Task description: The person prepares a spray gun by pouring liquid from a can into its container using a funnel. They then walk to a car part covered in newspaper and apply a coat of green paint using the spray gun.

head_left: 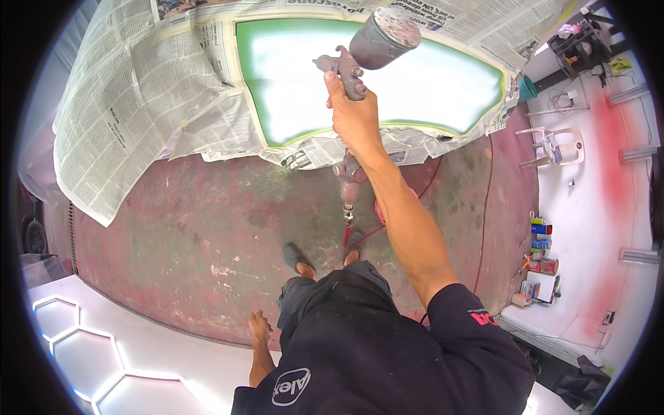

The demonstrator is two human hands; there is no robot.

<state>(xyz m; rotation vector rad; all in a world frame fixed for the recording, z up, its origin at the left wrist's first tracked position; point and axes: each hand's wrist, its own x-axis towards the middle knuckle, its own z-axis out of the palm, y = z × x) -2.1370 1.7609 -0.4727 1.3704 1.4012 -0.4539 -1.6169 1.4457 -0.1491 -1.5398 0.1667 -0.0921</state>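
Note:
My right hand (353, 117) grips a spray gun (342, 66) with a paint-spattered cup (384, 38) on top, held in front of a panel (373, 83) with a white middle and green edges. Newspaper masking (124, 131) and pale tape surround the panel. A red hose (347, 235) runs from the fitting at the foot of the gun down to the floor. Low at my side, my left hand (261, 325) hangs with loosely bent fingers apart and nothing in it.
My sandalled feet stand on the paint-stained floor (173, 235). A white plastic chair (564, 145), cans (543, 228) and boxes line the right wall. A dark rack (574, 48) is at upper right. Hexagonal lights (83, 353) glow at lower left.

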